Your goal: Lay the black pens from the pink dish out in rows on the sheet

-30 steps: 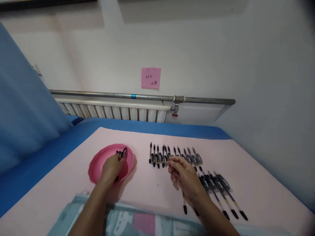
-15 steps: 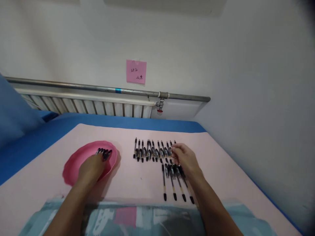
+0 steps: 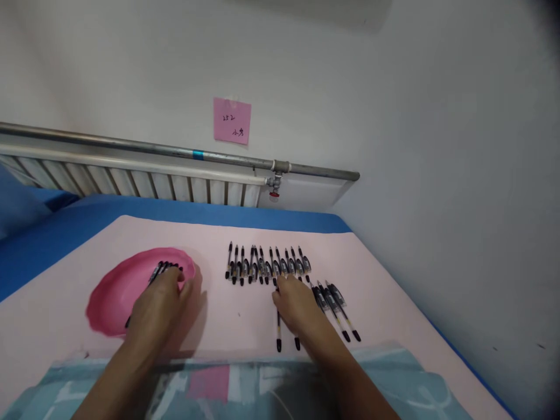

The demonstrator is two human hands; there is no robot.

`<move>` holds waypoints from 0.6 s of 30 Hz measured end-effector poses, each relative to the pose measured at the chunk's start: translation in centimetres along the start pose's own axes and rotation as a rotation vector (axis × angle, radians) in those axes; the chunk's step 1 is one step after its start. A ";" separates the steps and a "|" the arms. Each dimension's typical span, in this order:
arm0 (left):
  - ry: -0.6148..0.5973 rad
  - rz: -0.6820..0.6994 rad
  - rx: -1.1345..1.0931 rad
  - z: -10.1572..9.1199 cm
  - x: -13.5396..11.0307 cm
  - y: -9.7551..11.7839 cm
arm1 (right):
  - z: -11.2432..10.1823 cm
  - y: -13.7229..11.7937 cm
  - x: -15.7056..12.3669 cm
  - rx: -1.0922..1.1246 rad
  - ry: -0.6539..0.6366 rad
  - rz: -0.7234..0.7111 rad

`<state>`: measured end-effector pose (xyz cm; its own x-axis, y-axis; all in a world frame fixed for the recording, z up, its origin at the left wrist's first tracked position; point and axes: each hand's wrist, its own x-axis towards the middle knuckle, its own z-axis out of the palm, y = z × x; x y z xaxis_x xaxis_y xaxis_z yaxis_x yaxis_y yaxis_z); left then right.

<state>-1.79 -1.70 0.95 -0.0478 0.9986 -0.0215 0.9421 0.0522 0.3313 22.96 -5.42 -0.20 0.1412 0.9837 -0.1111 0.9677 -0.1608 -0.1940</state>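
My left hand (image 3: 160,297) is over the near right side of a pink scalloped dish (image 3: 102,312), its thumb and fingers a little apart. Several black pens (image 3: 160,270) lie slantwise in the dish, partly hidden under this hand. My right hand (image 3: 297,300) is curled at the top of a black-capped pen (image 3: 279,326) on the pink tabletop, fingers closed around its upper end. Part of another pen (image 3: 297,343) shows beneath that hand. To its right lie more slanted pens (image 3: 336,303) with clear barrels and black caps.
Beyond my right hand, a row of pens with black caps (image 3: 242,271) lies across the pink tabletop (image 3: 227,326). At the back are a blue edge (image 3: 210,214), a radiator (image 3: 175,185), a metal pipe (image 3: 153,147) with a valve, and a pink note (image 3: 232,121) on the wall.
My right hand has moved left and nearer, from the back row to the front pens. The pens at my left hand now lie slantwise in the dish, and its fingers have loosened.
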 end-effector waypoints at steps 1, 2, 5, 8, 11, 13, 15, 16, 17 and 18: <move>0.011 0.043 -0.025 0.2 -0.6 0.7 | 0.1 -0.3 -0.1 -0.017 -0.013 -0.005; 0.010 0.092 -0.046 0.5 -1.3 1.3 | 0.1 -0.5 -0.2 -0.030 -0.025 -0.009; -0.073 0.207 -0.122 1.5 -2.9 3.0 | 0.1 -0.9 -0.4 -0.058 -0.056 -0.013; -0.159 0.298 -0.161 2.6 -3.9 4.0 | 0.1 -0.9 -0.3 -0.066 -0.067 -0.009; -0.212 0.364 -0.208 3.6 -4.4 4.5 | 0.2 -0.8 -0.3 -0.056 -0.071 -0.008; -0.243 0.384 -0.258 4.2 -4.6 4.7 | 0.3 -0.7 -0.2 -0.041 -0.076 -0.012; -0.280 0.395 -0.305 4.6 -4.7 4.8 | 0.3 -0.7 -0.3 -0.021 -0.082 -0.016; -0.296 0.399 -0.324 4.7 -4.8 4.8 | 0.2 -0.8 -0.3 -0.009 -0.086 -0.017; -0.311 0.400 -0.339 4.9 -4.9 4.9 | 0.2 -0.8 -0.3 0.002 -0.092 -0.016; -0.325 0.400 -0.353 5.0 -4.9 4.9 | 0.2 -0.8 -0.3 0.014 -0.098 -0.014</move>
<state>4.73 -6.40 -2.02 0.4418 0.8916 -0.0991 0.6971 -0.2716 0.6635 22.07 -5.58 -0.23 0.1058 0.9734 -0.2030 0.9663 -0.1488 -0.2099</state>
